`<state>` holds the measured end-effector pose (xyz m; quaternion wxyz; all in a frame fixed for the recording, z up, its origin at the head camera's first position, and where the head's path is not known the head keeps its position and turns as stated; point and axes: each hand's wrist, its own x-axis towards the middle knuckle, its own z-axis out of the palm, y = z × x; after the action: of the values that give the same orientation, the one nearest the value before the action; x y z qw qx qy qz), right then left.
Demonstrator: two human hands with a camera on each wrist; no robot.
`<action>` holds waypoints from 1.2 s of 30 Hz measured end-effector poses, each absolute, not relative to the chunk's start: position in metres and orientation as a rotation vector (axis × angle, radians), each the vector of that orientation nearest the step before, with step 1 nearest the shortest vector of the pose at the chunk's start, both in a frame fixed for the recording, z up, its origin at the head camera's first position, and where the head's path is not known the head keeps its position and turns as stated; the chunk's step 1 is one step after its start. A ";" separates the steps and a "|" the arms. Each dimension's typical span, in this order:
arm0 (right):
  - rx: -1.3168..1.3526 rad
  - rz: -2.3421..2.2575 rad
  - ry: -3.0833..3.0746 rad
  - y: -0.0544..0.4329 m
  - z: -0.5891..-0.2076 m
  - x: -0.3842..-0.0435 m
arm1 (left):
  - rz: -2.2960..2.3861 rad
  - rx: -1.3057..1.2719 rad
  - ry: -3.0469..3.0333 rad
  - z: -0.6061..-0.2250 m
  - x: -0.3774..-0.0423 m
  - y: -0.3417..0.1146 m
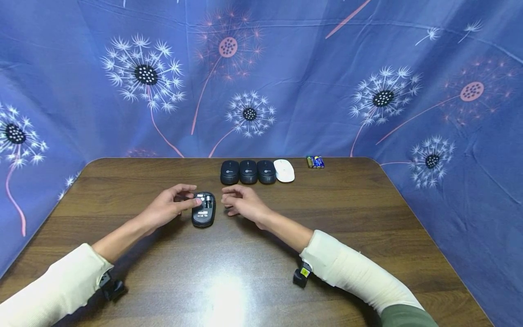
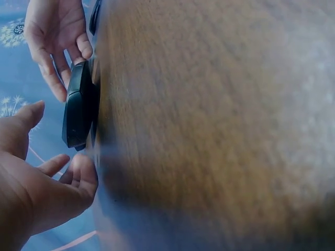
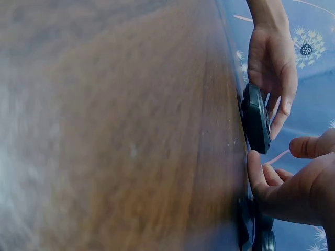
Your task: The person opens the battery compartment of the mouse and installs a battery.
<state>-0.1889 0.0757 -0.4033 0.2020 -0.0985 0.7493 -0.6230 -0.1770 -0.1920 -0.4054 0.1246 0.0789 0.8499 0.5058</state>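
Left of the head frame's centre, an upturned black mouse (image 1: pixel 203 218) rests on the counter (image 1: pixel 367 227), long axis approx. vert. L hand (image 1: pixel 167 207), the nearer, is just left of it, thumb above its edge (fingertip contact unclear), lax, no grip; R hand (image 1: pixel 247 205), just right & apart, fingers loosely bent, holds nothing.

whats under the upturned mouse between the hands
Bare table shows around the mouse, but the spot directly beneath is covered by the mouse itself. The left hand also hides some of the table beside it.
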 end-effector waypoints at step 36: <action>-0.680 -1.067 2.782 0.101 -0.396 -0.200 | 1.187 0.535 2.786 -0.395 -0.196 -0.181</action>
<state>-0.1995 0.1012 -0.3959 0.0427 -0.2224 0.9094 -0.3489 -0.1955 -0.1808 -0.3945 0.0332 0.1738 0.9054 0.3858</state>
